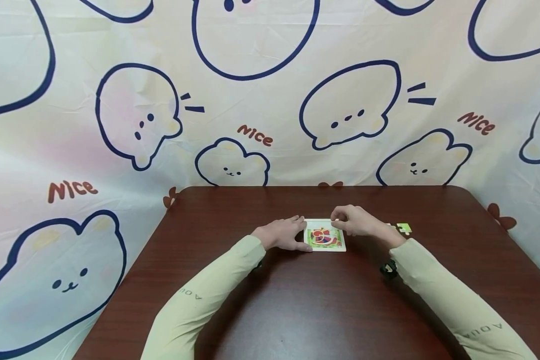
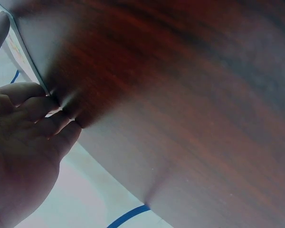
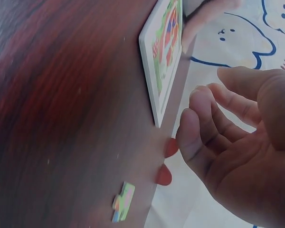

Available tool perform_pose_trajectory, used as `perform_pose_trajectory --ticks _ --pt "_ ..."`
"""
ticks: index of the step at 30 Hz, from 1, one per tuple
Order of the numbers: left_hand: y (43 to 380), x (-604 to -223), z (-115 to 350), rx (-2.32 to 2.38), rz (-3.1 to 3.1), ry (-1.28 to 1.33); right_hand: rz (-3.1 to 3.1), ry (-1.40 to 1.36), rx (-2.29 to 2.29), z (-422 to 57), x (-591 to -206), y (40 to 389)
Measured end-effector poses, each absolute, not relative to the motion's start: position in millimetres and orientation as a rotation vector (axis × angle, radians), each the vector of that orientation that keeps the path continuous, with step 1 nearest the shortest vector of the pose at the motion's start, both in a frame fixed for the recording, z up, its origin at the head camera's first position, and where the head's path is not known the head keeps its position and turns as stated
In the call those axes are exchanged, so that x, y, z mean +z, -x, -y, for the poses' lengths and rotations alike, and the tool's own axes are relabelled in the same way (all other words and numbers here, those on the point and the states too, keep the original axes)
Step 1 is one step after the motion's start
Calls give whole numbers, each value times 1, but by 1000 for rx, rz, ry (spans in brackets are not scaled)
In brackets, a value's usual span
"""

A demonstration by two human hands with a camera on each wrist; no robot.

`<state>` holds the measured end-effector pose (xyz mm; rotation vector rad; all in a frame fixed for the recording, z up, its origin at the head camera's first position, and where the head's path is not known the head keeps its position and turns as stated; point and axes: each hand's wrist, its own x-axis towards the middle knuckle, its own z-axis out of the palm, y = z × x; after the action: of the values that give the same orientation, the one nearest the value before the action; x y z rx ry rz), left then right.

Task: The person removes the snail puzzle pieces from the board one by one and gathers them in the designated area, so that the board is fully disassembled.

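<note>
green puzzle piece (image 1: 404, 229); another piece (image 1: 389, 225) mostly hidden by right wrist (image 1: 390, 237) | white tray (image 1: 326, 250) between hands, holding colourful picture (image 1: 324, 237) | left hand (image 1: 282, 234) spread against tray edge | right hand (image 1: 356, 220) loosely bent, seemingly empty

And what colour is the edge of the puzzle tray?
The puzzle tray has a white edge, seen best in the head view.

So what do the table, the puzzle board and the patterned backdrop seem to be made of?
Table: reddish-brown wood or wood-look laminate, slightly glossy, from its streaked grain and sheen. Puzzle board: perhaps painted wood, card or plastic, going by its stiff, pale rim. Backdrop: probably thin, smooth printed fabric, given its creases.
</note>
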<state>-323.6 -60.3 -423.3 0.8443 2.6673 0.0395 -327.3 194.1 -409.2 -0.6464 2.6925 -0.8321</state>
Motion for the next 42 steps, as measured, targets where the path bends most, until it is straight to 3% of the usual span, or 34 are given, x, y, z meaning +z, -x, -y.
perform_pose_trajectory --ticks 15,42 --pt "324 -423 60 26 -2670 -867 -2717 758 -682 -164 -421 331" --pt "325 -426 61 46 -2668 -876 -2639 704 -585 -147 -428 334"
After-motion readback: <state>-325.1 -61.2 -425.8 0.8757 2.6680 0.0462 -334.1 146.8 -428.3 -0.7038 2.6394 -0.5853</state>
